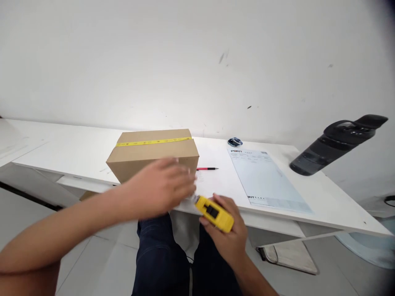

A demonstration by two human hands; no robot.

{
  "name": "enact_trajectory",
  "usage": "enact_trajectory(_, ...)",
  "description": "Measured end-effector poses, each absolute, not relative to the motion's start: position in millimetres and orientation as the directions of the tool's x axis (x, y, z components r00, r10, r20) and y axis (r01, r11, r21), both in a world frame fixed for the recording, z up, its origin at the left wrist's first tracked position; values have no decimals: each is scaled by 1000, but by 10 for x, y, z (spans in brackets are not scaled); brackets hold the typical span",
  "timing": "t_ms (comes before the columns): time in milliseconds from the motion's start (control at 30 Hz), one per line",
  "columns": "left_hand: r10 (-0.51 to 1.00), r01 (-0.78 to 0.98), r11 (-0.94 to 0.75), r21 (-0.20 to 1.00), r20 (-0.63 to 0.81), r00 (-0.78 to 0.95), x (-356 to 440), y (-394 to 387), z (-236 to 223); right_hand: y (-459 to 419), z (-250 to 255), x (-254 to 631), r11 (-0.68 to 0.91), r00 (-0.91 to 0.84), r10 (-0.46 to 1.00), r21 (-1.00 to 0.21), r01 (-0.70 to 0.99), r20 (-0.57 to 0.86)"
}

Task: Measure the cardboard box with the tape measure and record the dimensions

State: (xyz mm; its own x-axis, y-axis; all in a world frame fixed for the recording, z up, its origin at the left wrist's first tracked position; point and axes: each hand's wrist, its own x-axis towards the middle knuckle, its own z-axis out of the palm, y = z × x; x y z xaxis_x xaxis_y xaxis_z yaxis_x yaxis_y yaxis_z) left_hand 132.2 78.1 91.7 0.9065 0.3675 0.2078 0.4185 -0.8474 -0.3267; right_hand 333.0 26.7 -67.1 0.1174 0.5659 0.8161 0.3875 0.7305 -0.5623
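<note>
My right hand (230, 234) is closed around a yellow utility knife (215, 213) with a black slider, its front end pointing up and left over the table's front edge. My left hand (163, 185), smeared by motion, is in front of a closed cardboard box (148, 152). Its fingers are close to the knife's tip, and whether they hold anything cannot be made out. A yellow printed strip (154, 142) runs lengthwise along the box's top. The left hand and forearm hide part of the box's front side.
A red and black pen (207, 168) lies right of the box. Further right are a printed pale blue sheet (268, 181), a small dark blue coiled item (235, 142) and a dark bottle (333, 144). The white table (68, 144) backs onto a wall.
</note>
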Motion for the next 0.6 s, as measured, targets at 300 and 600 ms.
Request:
enact_trajectory(300, 477, 668, -698, -256, 529, 702, 506, 249, -205, 24, -1214, 3078, 594, 19, 804, -804, -32, 594)
enact_trajectory(600, 919, 401, -139, 906, 269, -288, 116, 658, -710, 849, -948, 3076, 242, 7, 969, -942, -233, 248)
